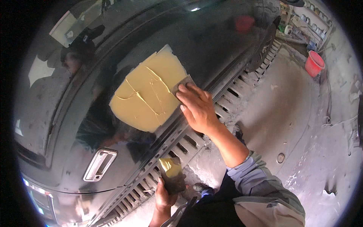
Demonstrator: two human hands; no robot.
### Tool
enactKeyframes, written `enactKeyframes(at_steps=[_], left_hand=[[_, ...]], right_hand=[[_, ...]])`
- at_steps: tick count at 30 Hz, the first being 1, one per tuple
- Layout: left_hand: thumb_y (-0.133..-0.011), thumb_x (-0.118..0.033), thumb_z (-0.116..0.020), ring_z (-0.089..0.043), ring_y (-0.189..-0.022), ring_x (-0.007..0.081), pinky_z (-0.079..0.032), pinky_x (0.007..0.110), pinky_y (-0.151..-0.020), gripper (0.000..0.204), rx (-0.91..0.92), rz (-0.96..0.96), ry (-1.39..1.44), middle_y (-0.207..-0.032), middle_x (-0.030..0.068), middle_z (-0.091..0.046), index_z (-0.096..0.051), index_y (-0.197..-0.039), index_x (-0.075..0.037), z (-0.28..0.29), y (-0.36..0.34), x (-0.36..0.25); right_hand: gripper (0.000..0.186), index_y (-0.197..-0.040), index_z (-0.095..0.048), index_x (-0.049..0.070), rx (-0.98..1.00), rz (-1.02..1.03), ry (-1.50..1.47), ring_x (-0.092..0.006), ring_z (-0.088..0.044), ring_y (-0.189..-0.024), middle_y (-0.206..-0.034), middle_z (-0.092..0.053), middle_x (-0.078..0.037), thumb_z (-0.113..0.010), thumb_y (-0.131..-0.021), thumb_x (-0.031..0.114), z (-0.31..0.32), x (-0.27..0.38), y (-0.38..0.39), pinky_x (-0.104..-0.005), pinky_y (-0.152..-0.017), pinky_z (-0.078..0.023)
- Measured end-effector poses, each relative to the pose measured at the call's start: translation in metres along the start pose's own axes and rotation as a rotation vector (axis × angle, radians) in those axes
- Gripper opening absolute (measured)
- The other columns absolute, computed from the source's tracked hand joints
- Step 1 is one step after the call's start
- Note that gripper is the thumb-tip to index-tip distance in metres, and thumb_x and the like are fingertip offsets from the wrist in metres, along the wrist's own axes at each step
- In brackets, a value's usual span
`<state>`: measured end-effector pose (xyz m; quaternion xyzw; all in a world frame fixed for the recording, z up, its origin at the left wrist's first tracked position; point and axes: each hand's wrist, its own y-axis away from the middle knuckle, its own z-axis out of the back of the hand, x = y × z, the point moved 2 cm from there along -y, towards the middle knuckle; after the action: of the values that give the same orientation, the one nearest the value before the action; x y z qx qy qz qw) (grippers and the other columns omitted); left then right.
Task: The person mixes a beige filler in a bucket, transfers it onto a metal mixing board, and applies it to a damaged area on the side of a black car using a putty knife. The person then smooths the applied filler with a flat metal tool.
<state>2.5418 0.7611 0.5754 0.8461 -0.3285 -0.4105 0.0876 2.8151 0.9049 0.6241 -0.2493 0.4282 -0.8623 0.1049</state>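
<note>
A broad patch of yellow body filler (145, 100) covers part of a dark car door (211, 49), with raised ridges across it. My right hand (198, 108) is closed on a flat grey putty spreader (186, 82), its edge against the patch's right side. Lower down, my left hand (165, 195) grips a dark flat plate (174, 181) from below, held apart from the door. A dollop of yellow filler (171, 167) sits on that plate's upper end.
The chrome door handle (100, 165) is left of my left hand. A slotted floor grate (187, 143) runs beneath the car's lower edge. A red bucket (314, 63) stands at the far right, near shelves (315, 24) of small containers. My shoe (202, 187) shows on the floor.
</note>
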Motion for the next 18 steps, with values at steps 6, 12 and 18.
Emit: enactKeyframes(at_steps=[6,12,18], left_hand=[[-0.094,-0.062,-0.043,-0.057,-0.113,0.0363,-0.053,0.056,-0.081,0.073,-0.038,0.005,-0.045,-0.131,0.016,-0.054,-0.038,-0.143,-0.008,-0.003,0.003,0.002],[-0.093,-0.063,-0.046,-0.058,-0.112,0.0356,-0.053,0.057,-0.08,0.073,-0.027,0.0,-0.055,-0.13,0.0152,-0.055,-0.038,-0.143,-0.01,-0.005,0.004,0.002],[-0.092,-0.063,-0.048,-0.058,-0.113,0.0355,-0.052,0.057,-0.08,0.075,-0.02,0.015,-0.042,-0.129,0.0143,-0.055,-0.04,-0.142,-0.009,-0.001,0.005,0.008]], right_hand=[[0.048,-0.138,-0.047,0.014,0.0,-0.076,-0.04,-0.0273,-0.041,-0.134,-0.146,-0.047,-0.005,-0.058,-0.091,0.016,-0.026,0.001,0.042,-0.0477,-0.098,-0.032],[0.052,-0.14,-0.046,0.011,0.004,-0.07,0.039,-0.0269,-0.042,-0.133,-0.144,-0.049,-0.009,-0.058,-0.09,0.014,0.031,0.018,0.007,-0.044,-0.097,-0.031],[0.052,-0.138,-0.047,0.013,-0.007,0.107,0.165,-0.0253,-0.041,-0.131,-0.146,-0.047,-0.004,-0.059,-0.088,0.018,0.049,0.004,-0.067,-0.0507,-0.094,-0.033]])
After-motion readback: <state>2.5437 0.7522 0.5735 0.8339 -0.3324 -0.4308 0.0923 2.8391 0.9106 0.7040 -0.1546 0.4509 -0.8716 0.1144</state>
